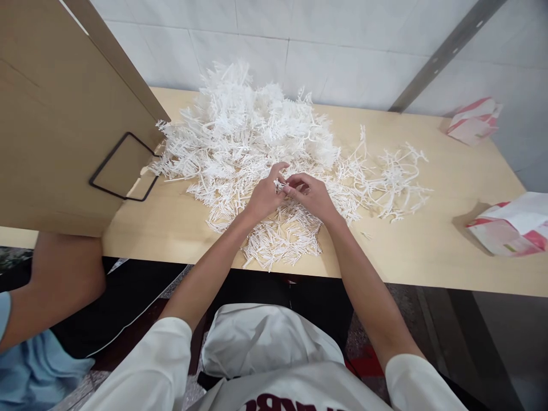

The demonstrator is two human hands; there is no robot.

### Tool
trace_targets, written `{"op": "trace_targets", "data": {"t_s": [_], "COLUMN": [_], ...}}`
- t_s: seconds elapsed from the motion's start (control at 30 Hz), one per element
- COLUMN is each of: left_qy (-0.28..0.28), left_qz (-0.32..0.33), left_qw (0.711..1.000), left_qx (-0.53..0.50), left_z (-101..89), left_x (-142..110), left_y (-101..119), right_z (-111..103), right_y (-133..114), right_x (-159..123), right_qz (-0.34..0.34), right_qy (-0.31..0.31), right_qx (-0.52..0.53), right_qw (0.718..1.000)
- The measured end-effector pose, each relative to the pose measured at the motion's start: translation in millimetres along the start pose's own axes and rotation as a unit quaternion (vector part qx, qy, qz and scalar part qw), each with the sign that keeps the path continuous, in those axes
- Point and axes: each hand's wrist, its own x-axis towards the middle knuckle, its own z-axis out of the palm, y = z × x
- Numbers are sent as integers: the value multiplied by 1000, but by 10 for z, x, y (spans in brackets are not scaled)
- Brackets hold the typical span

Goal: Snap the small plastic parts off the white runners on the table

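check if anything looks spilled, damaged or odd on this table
Yes: the edge of the brown panel beside the black wire frame looks ragged and pale, as if torn. Also, a few small white pieces lie loose on the table, apart from the main pile, to its right.

Short-white-sleeved left arm [209,274] and matching right arm [363,279] are stretched forward, angled inward. Bare left hand [266,197] and bare right hand [314,197] are held close together, left fingers [278,168] curved, right fingers [298,178] bent, thumb-pinched.
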Motion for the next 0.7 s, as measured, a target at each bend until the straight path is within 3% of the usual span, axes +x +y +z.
{"op": "trace_targets", "data": {"t_s": [0.2, 0.4, 0.6, 0.7], "left_qy": [23, 40, -41, -34], "left_qz": [-4, 17, 45, 17], "left_qw": [998, 999, 980, 980], "left_qx": [52, -31, -191, -196], "left_z": [33, 39, -4, -14], "left_x": [-38, -22, 26, 35], "left_y": [-7, 6, 13, -1], "right_z": [3, -3, 14, 19], "right_y": [26, -2, 25, 62], "right_x": [-4, -22, -27, -2], "right_qz": [8, -13, 35, 66], "right_qy": [22, -24, -8, 2], "right_qx": [-47, -129, 19, 83], "right_qw": [999, 991, 999, 994]}}
